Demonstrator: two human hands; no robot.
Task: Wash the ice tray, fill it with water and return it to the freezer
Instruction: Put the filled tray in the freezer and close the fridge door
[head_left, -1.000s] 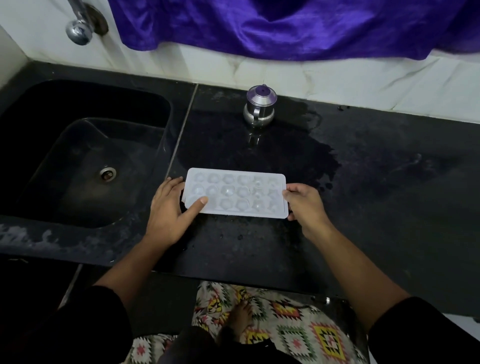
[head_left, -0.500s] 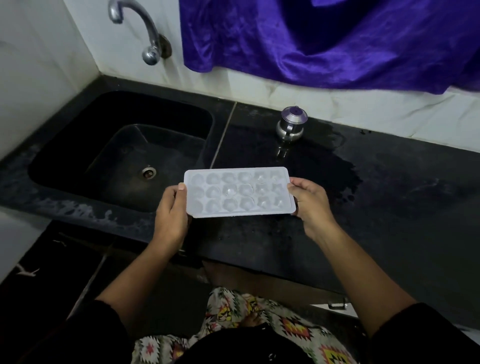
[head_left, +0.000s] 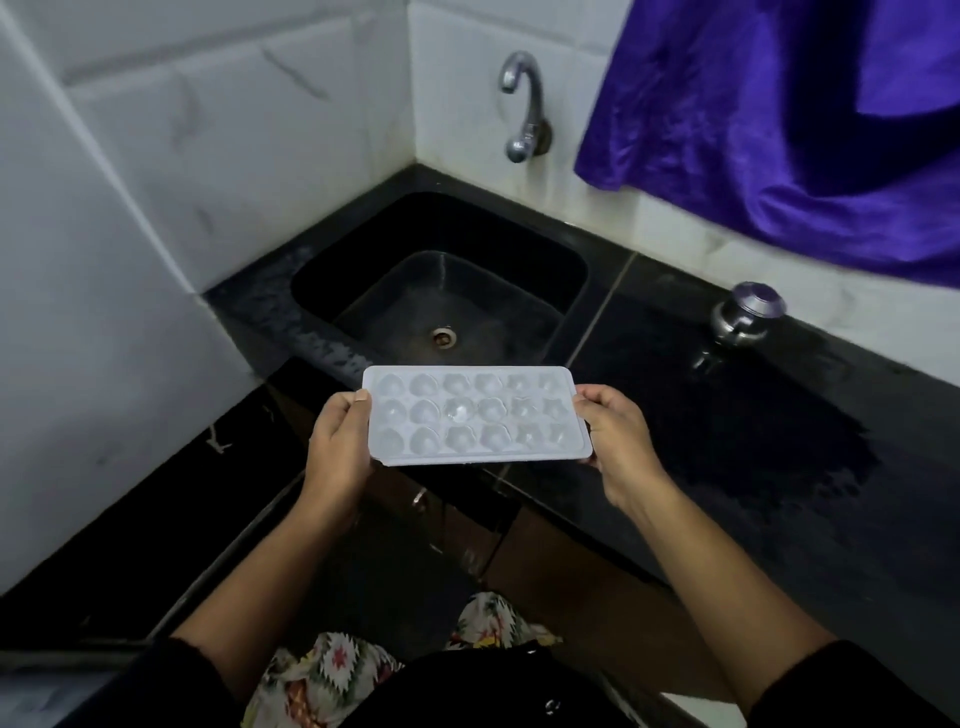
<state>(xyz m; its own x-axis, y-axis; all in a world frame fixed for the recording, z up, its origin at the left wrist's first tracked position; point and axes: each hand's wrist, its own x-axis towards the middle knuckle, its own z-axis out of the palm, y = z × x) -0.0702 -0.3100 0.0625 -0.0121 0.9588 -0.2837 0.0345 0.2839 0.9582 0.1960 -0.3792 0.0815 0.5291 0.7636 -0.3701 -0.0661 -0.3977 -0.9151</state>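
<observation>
A white plastic ice tray (head_left: 475, 415) with several rounded cells is held level in the air, in front of the counter's front edge. My left hand (head_left: 340, 447) grips its left end, thumb on top. My right hand (head_left: 615, 441) grips its right end in the same way. The cells look glossy; whether water is in them I cannot tell. Behind the tray lies the black sink (head_left: 441, 296) with its drain, and a chrome tap (head_left: 524, 104) juts from the white wall above it.
A small steel pot with a purple lid (head_left: 745, 314) stands on the black counter (head_left: 779, 441) by the back wall, beside a wet patch. A purple cloth (head_left: 779, 130) hangs at the upper right. A white tiled wall (head_left: 104, 312) closes the left side.
The tray has been lifted off the counter and carried left, towards me and past the counter's edge. My left hand shifted to a grip on the tray's end. The view has turned left.
</observation>
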